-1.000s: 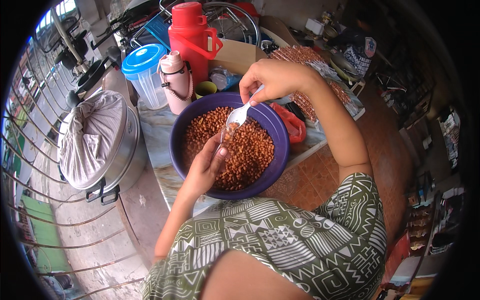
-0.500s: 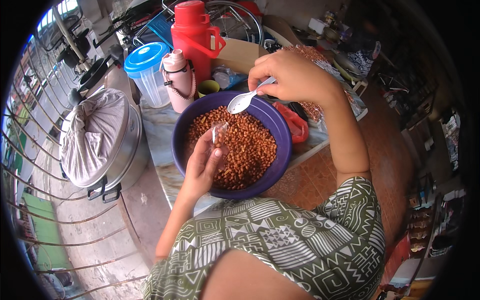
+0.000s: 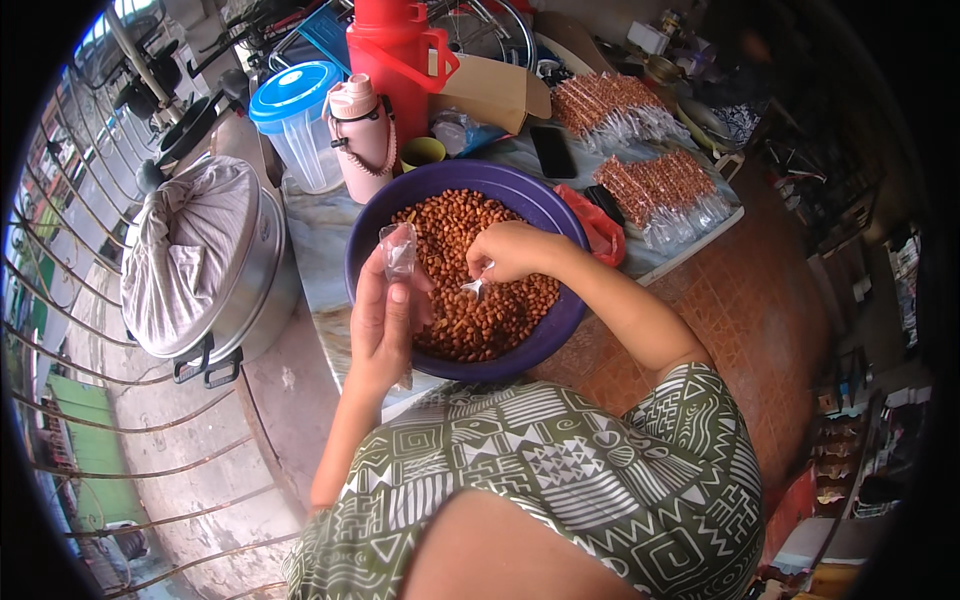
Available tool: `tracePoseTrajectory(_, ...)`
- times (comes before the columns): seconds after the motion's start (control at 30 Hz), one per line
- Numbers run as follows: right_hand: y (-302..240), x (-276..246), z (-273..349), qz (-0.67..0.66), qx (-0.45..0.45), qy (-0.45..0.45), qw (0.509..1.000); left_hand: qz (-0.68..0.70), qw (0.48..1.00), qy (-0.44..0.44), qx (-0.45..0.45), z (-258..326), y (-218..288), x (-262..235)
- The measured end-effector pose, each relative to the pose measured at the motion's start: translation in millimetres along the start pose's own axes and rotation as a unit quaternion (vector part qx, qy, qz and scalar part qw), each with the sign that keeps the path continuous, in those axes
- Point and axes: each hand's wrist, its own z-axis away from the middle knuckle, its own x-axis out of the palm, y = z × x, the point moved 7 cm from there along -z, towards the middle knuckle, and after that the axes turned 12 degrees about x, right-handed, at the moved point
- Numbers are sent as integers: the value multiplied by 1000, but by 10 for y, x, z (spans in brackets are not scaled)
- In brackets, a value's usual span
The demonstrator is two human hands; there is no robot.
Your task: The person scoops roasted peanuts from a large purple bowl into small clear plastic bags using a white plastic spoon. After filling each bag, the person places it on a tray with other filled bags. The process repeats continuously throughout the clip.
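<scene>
A purple basin (image 3: 572,325) full of brown peanuts (image 3: 450,225) stands on the marbled table in front of me. My left hand (image 3: 383,315), over the basin's left side, pinches a small clear plastic bag (image 3: 398,253) with its mouth upward. Inside the basin, my right hand (image 3: 510,254) is closed on the handle of a white spoon (image 3: 473,288). The spoon's bowl dips among the peanuts and is partly hidden by them.
Packed peanut bags (image 3: 655,188) and another bundle (image 3: 610,100) lie at right, near a phone (image 3: 552,152) and red plastic bag (image 3: 597,228). Behind stand a red thermos (image 3: 392,90), pink bottle (image 3: 358,140) and blue-lidded container (image 3: 298,120). A cloth-covered pot (image 3: 200,260) is at left.
My right hand has come down from above the basin's far right rim, bringing the spoon into the peanuts. My left hand has shifted slightly left with the plastic bag.
</scene>
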Motion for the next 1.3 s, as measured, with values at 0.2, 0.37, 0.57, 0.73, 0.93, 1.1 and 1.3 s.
tracePoseTrajectory(0.2,241,-226,-6,-163,-26,-83,983,27,995,-27,-89,17,-201,78)
tracePoseTrajectory(0.37,297,-779,222,-221,-42,-56,973,16,989,-59,-132,-13,-284,153)
tracePoseTrajectory(0.57,121,-1560,498,-177,-45,2,983,-11,982,-91,-166,-49,-367,201)
tracePoseTrajectory(0.73,-161,-1787,559,-76,-76,2,994,6,977,-99,-189,-66,-342,278)
tracePoseTrajectory(0.93,-438,-1790,557,-8,-75,-20,997,-2,977,-95,-193,-58,-344,286)
tracePoseTrajectory(1.1,-572,-1819,566,53,-62,-4,997,3,977,-95,-189,-62,-337,299)
tracePoseTrajectory(1.3,-706,-1830,621,79,-67,18,994,2,977,-98,-192,-61,-335,295)
